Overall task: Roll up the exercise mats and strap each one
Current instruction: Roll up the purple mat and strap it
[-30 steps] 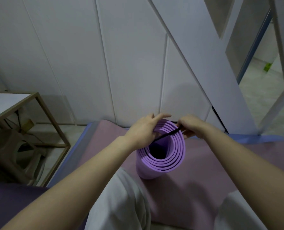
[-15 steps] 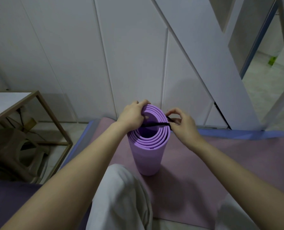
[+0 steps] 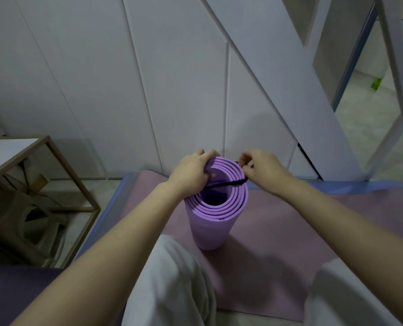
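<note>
A rolled purple exercise mat [image 3: 211,228] stands upright on a flat pink mat [image 3: 278,222]. A thin black strap [image 3: 226,184] stretches across the roll's open top. My left hand [image 3: 191,172] grips the top rim on the left side, with fingers over the edge and the strap's left end under it. At the right rim, my right hand [image 3: 261,168] pinches the strap's other end. My knees in white trousers [image 3: 172,283] are below the roll.
A blue mat [image 3: 115,208] lies under the pink one, its edge showing left and behind. A wooden-framed side table [image 3: 54,175] with a stool beneath stands at the left. White panelled wall behind; a slanted white beam [image 3: 289,78] at the right.
The roll went from tilted to upright. My right hand has risen to the right rim, and the strap now runs across the nearer part of the opening.
</note>
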